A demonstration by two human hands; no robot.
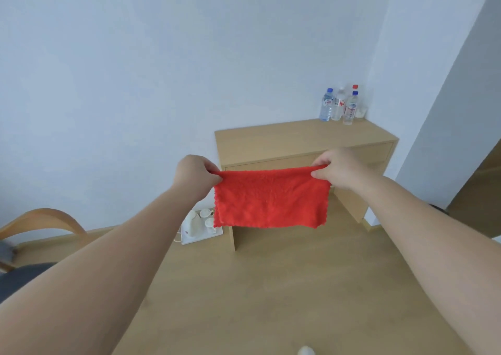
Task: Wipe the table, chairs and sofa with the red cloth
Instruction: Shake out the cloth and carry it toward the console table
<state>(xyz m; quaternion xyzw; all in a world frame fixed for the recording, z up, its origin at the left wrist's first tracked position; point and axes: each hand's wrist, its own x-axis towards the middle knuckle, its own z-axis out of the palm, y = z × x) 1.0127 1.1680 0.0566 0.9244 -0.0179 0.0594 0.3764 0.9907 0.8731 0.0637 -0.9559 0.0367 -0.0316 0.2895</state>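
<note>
Low on my left, a chair (40, 219) with a curved wooden back. Ahead, my left hand (193, 175) and right hand (340, 169) each pinch a top corner of the red cloth (271, 198), which hangs spread in the air before the table (298, 138); water bottles (339, 105) stand at its far right corner

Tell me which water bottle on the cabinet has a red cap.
The rearmost bottle, mostly hidden behind the right blue-capped bottle; the other caps are blue or white.
</note>
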